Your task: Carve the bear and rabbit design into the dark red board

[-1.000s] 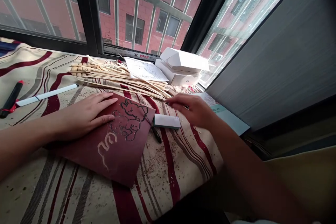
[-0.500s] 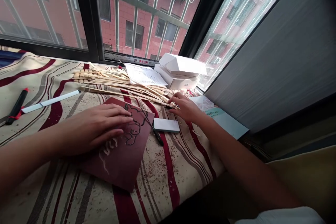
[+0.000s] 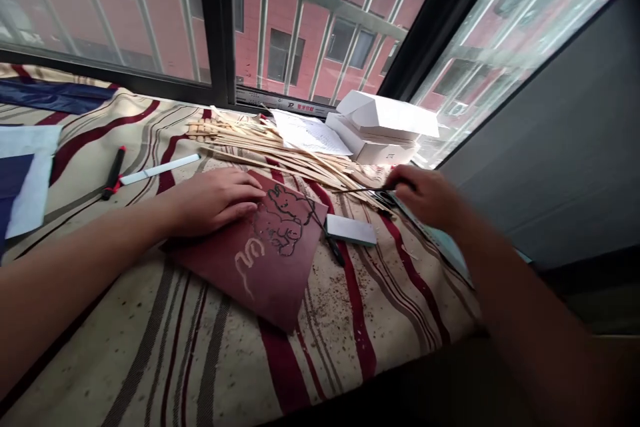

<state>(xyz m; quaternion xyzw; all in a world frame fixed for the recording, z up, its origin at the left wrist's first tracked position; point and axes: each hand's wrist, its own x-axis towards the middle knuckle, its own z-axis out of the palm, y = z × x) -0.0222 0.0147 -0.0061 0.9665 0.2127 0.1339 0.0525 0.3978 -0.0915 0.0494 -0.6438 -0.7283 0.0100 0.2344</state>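
Note:
My left hand (image 3: 215, 200) lies flat on the upper left part of a dark red board (image 3: 265, 273), which has a rabbit figure (image 3: 280, 221) outlined in black and a pale carved squiggle. My right hand (image 3: 427, 197) hangs above the far ends of a pile of thin wooden strips (image 3: 280, 153), fingers closed on a thin dark sliver (image 3: 363, 190). A small black object (image 3: 385, 199) lies just under those fingers, too blurred to name. Beside the board are a white block (image 3: 351, 230) and a black-handled carving tool (image 3: 333, 250).
The cloth (image 3: 150, 340) is striped cream and red, dusted with wood shavings. A black marker (image 3: 114, 172), a white pen (image 3: 160, 169), a paper sheet (image 3: 310, 132), white boxes (image 3: 380, 130) and a pale teal card (image 3: 440, 243) lie around. A barred window runs along the back.
My right hand has lifted off the strip ends and now pinches a thin sliver. My left hand has slid toward the board's upper left. The view has turned left.

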